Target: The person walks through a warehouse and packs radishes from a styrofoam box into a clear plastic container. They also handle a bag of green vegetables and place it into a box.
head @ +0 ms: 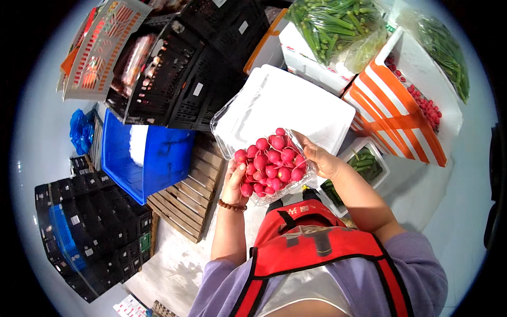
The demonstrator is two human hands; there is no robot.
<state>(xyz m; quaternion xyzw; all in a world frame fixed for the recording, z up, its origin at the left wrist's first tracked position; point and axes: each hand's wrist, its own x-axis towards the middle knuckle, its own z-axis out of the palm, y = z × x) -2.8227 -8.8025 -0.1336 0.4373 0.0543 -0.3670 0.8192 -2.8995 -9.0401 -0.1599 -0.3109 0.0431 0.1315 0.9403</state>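
Observation:
A clear plastic tray of red radishes [273, 160] is held between both hands in front of the body. My left hand [234, 184] grips its left side, the thumb up against the radishes. On the right side, my right hand [319, 158] holds the tray's edge and film; some fingers are hidden. Just beyond the tray lies a white foam box lid or top [293, 103], with an empty-looking clear plastic tray [222, 132] at its left edge. A brown bead bracelet circles the left wrist.
Black crates [174, 71] are stacked upper left, above a blue tub [166, 158] by a wooden pallet [194, 198]. At right stand an orange-striped box [396, 115] holding radishes and a foam box of cucumbers [368, 162]. Bagged okra [332, 27] lies at the top.

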